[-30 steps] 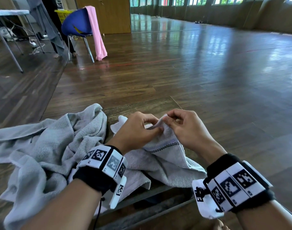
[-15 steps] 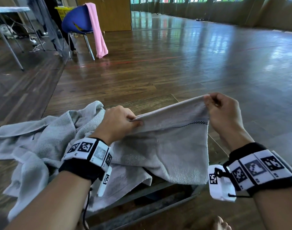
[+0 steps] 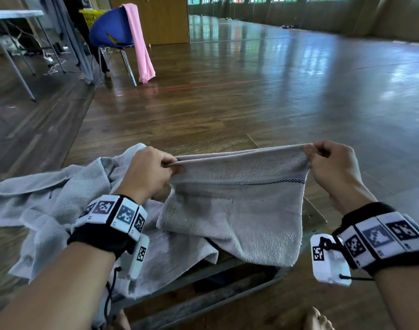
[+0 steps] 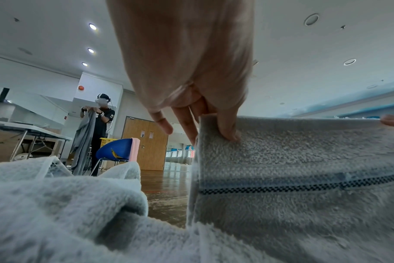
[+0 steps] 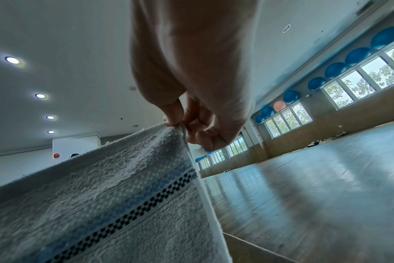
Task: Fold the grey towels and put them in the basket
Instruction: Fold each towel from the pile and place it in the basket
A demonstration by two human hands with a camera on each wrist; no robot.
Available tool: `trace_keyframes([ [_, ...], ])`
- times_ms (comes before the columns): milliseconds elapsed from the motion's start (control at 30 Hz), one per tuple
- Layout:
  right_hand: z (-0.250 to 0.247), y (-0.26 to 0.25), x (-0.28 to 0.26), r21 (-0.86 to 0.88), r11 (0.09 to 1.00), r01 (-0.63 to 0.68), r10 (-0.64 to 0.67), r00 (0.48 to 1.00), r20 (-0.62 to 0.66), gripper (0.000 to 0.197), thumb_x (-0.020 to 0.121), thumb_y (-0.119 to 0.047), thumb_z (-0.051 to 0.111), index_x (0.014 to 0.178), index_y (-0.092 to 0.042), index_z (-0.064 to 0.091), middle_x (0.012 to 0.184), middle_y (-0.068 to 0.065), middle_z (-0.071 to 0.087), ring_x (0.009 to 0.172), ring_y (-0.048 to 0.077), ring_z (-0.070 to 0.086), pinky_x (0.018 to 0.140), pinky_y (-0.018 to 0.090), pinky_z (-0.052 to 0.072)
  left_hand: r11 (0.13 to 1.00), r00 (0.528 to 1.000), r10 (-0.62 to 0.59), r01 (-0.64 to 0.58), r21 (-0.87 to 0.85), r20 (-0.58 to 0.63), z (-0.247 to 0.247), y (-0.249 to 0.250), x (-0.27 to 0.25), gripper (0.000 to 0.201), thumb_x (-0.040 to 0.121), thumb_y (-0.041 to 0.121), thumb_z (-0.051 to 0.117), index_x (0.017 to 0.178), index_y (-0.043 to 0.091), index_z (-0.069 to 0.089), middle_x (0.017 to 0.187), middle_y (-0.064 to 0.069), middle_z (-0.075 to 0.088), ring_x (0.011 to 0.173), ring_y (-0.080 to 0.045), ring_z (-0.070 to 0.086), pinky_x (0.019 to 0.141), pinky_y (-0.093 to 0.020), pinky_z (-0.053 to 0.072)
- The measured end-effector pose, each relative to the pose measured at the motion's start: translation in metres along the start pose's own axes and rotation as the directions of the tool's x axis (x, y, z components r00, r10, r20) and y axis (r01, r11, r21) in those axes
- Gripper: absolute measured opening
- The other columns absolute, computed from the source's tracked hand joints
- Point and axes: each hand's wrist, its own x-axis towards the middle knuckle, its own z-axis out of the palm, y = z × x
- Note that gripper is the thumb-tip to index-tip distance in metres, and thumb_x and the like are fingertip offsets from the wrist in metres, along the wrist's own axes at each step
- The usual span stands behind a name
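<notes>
A grey towel (image 3: 234,210) with a thin checkered stripe hangs stretched between both hands above a low wooden platform. My left hand (image 3: 151,172) pinches its top left corner, thumb on the near face (image 4: 227,131). My right hand (image 3: 327,163) pinches the top right corner (image 5: 178,124). The same towel (image 4: 304,160) (image 5: 101,186) fills both wrist views. A larger pale grey towel (image 3: 41,206) lies crumpled on the platform to the left, also low in the left wrist view (image 4: 56,204). No basket for the towels shows near me.
Bare wooden floor (image 3: 275,91) stretches ahead. A blue chair (image 3: 113,32) draped with a pink cloth (image 3: 141,44) stands far left, a yellow basket (image 3: 91,17) behind it. Beside a folding table (image 3: 13,14), a person (image 4: 99,128) holds a grey cloth. The platform edge (image 3: 315,213) lies under the towel.
My hands, pinching together at the towel's middle a second ago, have drawn apart. The towel has lifted and now hangs spread flat between them.
</notes>
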Motion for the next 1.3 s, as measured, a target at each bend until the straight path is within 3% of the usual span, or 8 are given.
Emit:
trace_keyframes([
  [133, -0.002, 0.005, 0.001, 0.005, 1.0, -0.03, 0.03, 1.0, 0.007, 0.02, 0.092, -0.033, 0.07, 0.073, -0.027, 0.07, 0.072, -0.008, 0.067, 0.065, 0.013, 0.061, 0.064, 0.025, 0.046, 1.0, 1.0, 0.025, -0.025, -0.011, -0.016, 0.0, 0.0, 0.0, 0.014, 0.08, 0.007, 0.078, 0.094, 0.009, 0.081, 0.071, 0.02, 0.061, 0.063, 0.027, 0.054, 0.062, 0.005, 0.037],
  [267, -0.003, 0.003, 0.0, 0.026, 0.998, -0.058, 0.057, 0.998, 0.016, 0.017, 0.095, -0.03, 0.068, 0.078, -0.023, 0.069, 0.07, -0.002, 0.069, 0.055, 0.015, 0.07, 0.061, 0.035, 0.056, 0.997, 1.0, 0.022, -0.021, -0.08, 0.008, -0.005, 0.003, -0.001, 0.017, 0.079, 0.014, 0.081, 0.09, 0.027, 0.079, 0.075, 0.011, 0.075, 0.07, 0.0, 0.068, 0.066, -0.017, 0.052],
  [667, -0.004, -0.008, -0.006, 0.239, 0.927, -0.289, 0.26, 0.955, 0.145, 0.013, 0.102, -0.022, 0.059, 0.091, -0.016, 0.061, 0.112, 0.012, 0.062, 0.064, 0.03, 0.076, 0.052, 0.039, 0.062, 0.985, 0.986, -0.092, 0.069, -0.158, -0.14, -0.003, -0.001, 0.004, 0.013, 0.08, 0.032, 0.08, 0.077, 0.027, 0.069, 0.071, 0.012, 0.065, 0.054, 0.004, 0.062, 0.047, -0.006, 0.042],
  [867, -0.007, -0.025, -0.016, 0.285, 0.862, -0.42, 0.33, 0.89, 0.316, 0.015, 0.107, -0.019, 0.049, 0.095, -0.013, 0.056, 0.124, 0.026, 0.057, 0.071, 0.04, 0.076, 0.06, 0.046, 0.064, 0.877, 0.938, -0.335, 0.344, -0.335, 0.084, 0.003, 0.004, 0.008, 0.014, 0.093, 0.024, 0.068, 0.09, 0.01, 0.063, 0.08, -0.012, 0.067, 0.066, -0.03, 0.073, 0.065, -0.045, 0.061],
  [1000, -0.006, -0.051, -0.015, 0.712, 0.677, -0.183, 0.048, 0.977, 0.206, 0.021, 0.107, -0.014, 0.044, 0.089, -0.018, 0.053, 0.105, 0.013, 0.065, 0.088, 0.028, 0.071, 0.093, 0.047, 0.054, 0.921, 0.948, -0.158, 0.04, -0.387, -0.278, -0.002, 0.023, 0.017, 0.01, 0.094, 0.021, 0.066, 0.09, 0.014, 0.06, 0.076, -0.007, 0.059, 0.067, -0.016, 0.053, 0.062, -0.022, 0.046],
  [1133, -0.012, -0.062, -0.016, 0.934, 0.355, -0.03, -0.219, 0.969, 0.114, 0.017, 0.107, -0.008, 0.041, 0.096, -0.009, 0.054, 0.117, 0.013, 0.073, 0.107, 0.026, 0.068, 0.093, 0.031, 0.052, 0.834, 0.89, -0.01, -0.244, -0.495, -0.455, -0.017, 0.048, 0.019, 0.005, 0.096, 0.012, 0.063, 0.094, 0.013, 0.058, 0.087, 0.006, 0.062, 0.076, 0.0, 0.057, 0.07, -0.016, 0.047],
  [1233, -0.017, -0.057, -0.012, 0.945, 0.328, -0.008, -0.267, 0.958, 0.101, 0.018, 0.105, -0.005, 0.041, 0.096, -0.007, 0.057, 0.117, 0.017, 0.073, 0.114, 0.029, 0.067, 0.096, 0.03, 0.051, 0.795, 0.883, 0.011, -0.291, -0.531, -0.469, -0.023, 0.051, 0.014, 0.016, 0.096, 0.009, 0.062, 0.102, -0.006, 0.06, 0.103, -0.005, 0.07, 0.097, -0.013, 0.067, 0.084, -0.025, 0.053],
  [1300, -0.018, -0.048, -0.008, 0.907, 0.419, -0.04, -0.215, 0.966, 0.142, 0.021, 0.105, -0.005, 0.043, 0.094, -0.007, 0.061, 0.11, 0.018, 0.074, 0.113, 0.028, 0.068, 0.1, 0.031, 0.051, 0.816, 0.907, 0.024, -0.261, -0.516, -0.421, -0.026, 0.046, 0.008, 0.017, 0.095, 0.012, 0.064, 0.1, -0.003, 0.061, 0.099, -0.004, 0.071, 0.083, -0.012, 0.067, 0.07, -0.024, 0.053],
])
